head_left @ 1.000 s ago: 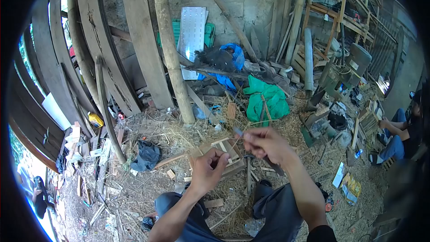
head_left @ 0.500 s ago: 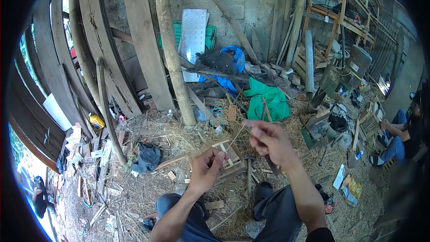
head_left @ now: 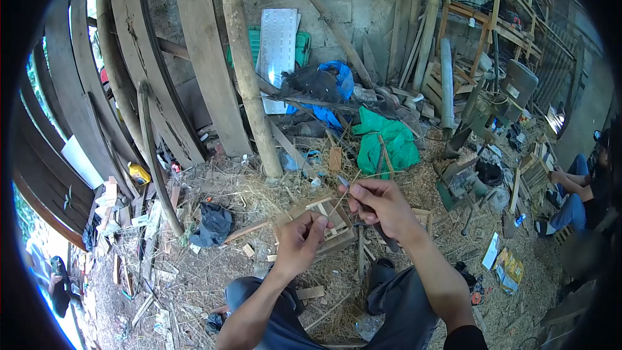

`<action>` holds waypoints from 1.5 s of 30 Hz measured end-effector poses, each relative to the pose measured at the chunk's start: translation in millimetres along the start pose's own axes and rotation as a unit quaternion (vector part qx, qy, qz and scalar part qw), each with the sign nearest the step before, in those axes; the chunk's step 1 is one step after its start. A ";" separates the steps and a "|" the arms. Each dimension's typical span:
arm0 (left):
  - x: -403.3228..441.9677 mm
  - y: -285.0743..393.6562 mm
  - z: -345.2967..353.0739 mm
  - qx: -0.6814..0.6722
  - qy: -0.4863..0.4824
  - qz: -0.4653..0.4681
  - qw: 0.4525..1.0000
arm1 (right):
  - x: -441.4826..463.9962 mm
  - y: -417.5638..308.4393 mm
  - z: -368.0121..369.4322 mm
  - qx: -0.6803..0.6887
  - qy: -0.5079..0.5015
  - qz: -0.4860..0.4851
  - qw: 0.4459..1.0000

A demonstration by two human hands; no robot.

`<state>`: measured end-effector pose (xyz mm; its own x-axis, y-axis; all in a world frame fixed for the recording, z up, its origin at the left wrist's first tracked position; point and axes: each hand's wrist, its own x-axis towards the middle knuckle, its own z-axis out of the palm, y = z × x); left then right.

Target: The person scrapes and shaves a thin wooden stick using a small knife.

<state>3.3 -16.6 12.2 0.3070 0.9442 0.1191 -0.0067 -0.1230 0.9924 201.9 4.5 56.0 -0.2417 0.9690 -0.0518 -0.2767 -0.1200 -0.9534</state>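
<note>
My left hand (head_left: 300,244) is closed in a pinch on one end of a thin, pale stick (head_left: 338,203), perhaps a bamboo sliver. The stick slants up and right toward my right hand (head_left: 382,207), whose fingers are wrapped round a knife (head_left: 390,242). The knife's grey tip shows above the fingers, close against the stick, and its dark lower end sticks out under the palm. Most of the knife is hidden by the hand. Beneath both hands lies a small wooden frame (head_left: 338,244) with pale slats, partly covered by my left hand.
Wood shavings and scraps cover the ground. A black plastic bag (head_left: 212,225) lies to the left, a green sack (head_left: 387,146) ahead. A wooden post (head_left: 245,78) stands before the wall. At right sits another person (head_left: 573,188) beside machinery (head_left: 483,149).
My right hand has moved slightly down and left along the stick, and the knife has turned so its tip shows more. My left hand has stayed nearly in place.
</note>
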 end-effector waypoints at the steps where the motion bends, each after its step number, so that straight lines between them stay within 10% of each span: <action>1: 0.7 1.5 0.0 0.010 0.000 -0.005 1.000 | 0.3 2.5 -1.0 -0.001 -0.001 0.000 1.000; 4: 0.9 -2.4 -1.1 0.003 0.001 0.020 1.000 | 0.5 7.0 -0.6 -0.150 -0.105 0.019 0.983; 9: 0.7 -0.8 -2.0 0.017 0.012 -0.006 1.000 | -0.4 9.3 6.6 -0.015 -0.029 0.000 0.999; 45: 2.0 -2.1 -0.1 0.050 0.020 0.025 0.998 | 8.3 15.3 6.7 -0.205 0.021 -0.074 0.976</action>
<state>3.9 -14.4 10.3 0.2698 0.9473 0.1725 0.0748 -0.1992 0.9771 189.4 9.3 42.9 -0.1862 0.9782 0.0922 0.0911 0.1106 -0.9897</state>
